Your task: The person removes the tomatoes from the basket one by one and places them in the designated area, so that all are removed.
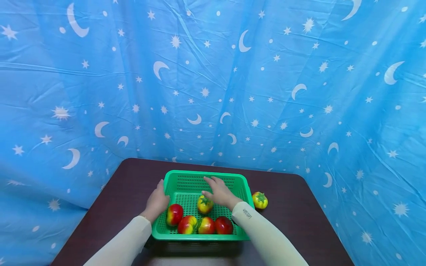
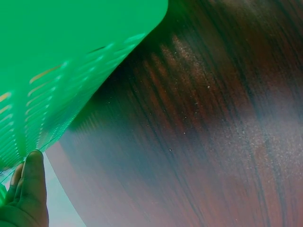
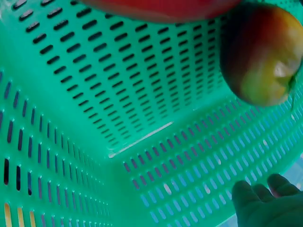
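Note:
A green plastic basket (image 1: 201,238) with slotted walls holds several shiny round fruits. My left hand (image 1: 158,200) lies along the outside of its left wall, with straight fingers (image 2: 34,175) against the slots. Over the basket reaches my right hand (image 1: 220,193), its fingers spread and nothing between them. Just below the right thumb, in the head view, is a yellow fruit (image 1: 205,204) with a green leafy top. Along the near side are a red-and-yellow apple (image 1: 174,214), two red-and-yellow fruits and a dark red one (image 1: 224,225).
Outside the basket, close to its right wall, another yellow fruit (image 1: 260,200) with a green leafy top sits on the dark brown table (image 1: 286,221). A blue curtain (image 1: 213,92) with white moons and stars hangs behind the table and along its sides.

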Motion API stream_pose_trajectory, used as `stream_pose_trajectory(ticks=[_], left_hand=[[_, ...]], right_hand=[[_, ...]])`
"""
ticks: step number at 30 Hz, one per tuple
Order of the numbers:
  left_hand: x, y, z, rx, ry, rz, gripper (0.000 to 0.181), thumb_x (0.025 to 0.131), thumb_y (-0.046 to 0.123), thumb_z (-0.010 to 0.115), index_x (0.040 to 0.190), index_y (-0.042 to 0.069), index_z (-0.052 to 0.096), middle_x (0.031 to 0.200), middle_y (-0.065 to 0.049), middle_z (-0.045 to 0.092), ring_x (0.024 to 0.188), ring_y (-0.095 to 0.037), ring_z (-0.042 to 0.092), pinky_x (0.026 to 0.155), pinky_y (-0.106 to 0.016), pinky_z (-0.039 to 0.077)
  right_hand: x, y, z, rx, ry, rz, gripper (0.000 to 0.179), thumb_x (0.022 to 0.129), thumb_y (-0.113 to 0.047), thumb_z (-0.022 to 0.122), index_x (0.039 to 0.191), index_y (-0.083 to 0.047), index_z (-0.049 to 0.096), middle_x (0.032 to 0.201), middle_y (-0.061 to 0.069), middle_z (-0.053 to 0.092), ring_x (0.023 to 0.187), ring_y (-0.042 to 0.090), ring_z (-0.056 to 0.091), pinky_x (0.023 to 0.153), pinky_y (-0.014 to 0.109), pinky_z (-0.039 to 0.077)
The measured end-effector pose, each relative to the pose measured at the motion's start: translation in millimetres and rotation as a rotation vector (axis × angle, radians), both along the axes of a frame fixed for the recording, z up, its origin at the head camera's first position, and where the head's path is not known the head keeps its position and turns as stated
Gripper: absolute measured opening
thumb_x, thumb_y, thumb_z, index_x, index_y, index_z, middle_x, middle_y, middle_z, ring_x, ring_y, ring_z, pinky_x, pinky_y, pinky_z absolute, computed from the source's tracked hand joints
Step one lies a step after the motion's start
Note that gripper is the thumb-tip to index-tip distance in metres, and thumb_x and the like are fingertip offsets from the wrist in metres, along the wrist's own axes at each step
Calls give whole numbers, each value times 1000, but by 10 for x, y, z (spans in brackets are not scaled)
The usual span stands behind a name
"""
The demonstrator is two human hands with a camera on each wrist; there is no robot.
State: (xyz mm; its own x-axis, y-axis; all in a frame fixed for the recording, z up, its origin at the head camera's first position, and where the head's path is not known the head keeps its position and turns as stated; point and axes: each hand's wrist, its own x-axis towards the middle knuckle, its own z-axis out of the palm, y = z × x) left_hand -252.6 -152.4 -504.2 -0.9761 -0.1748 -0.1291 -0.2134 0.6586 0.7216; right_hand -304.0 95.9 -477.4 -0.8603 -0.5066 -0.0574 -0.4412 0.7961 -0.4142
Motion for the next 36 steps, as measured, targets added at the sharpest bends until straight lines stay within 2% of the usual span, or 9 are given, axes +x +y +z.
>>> stream_pose_trajectory(ticks=[5,16,24,36], left_hand=[[-6,6,7,-13,7,-2,79,90,6,52,150,-1,2,150,-27,28,131,-46,37,102,-60,37],[5,13,23,-9,8,0,80,90,5,54,150,-1,3,148,-28,30,130,-46,39,100,-60,39],[5,19,20,-4,3,4,81,90,6,55,151,0,3,147,-27,32,129,-46,40,98,-60,41],[6,13,9,-14,5,-5,78,91,5,52,151,0,2,149,-28,30,131,-46,38,100,-60,38]], right_hand=[[52,-34,-87,71,-31,14,67,92,-42,55,150,-23,26,155,13,26,142,34,24,109,57,34],[136,-65,-226,178,-60,100,56,95,-38,51,147,-23,34,154,13,29,140,33,31,111,51,34],[166,-71,-262,158,-99,113,58,92,-38,56,145,-24,37,151,12,33,133,29,42,106,48,41],[177,-76,-301,132,-117,76,65,86,-34,66,144,-24,39,150,11,35,125,26,48,102,47,45]])
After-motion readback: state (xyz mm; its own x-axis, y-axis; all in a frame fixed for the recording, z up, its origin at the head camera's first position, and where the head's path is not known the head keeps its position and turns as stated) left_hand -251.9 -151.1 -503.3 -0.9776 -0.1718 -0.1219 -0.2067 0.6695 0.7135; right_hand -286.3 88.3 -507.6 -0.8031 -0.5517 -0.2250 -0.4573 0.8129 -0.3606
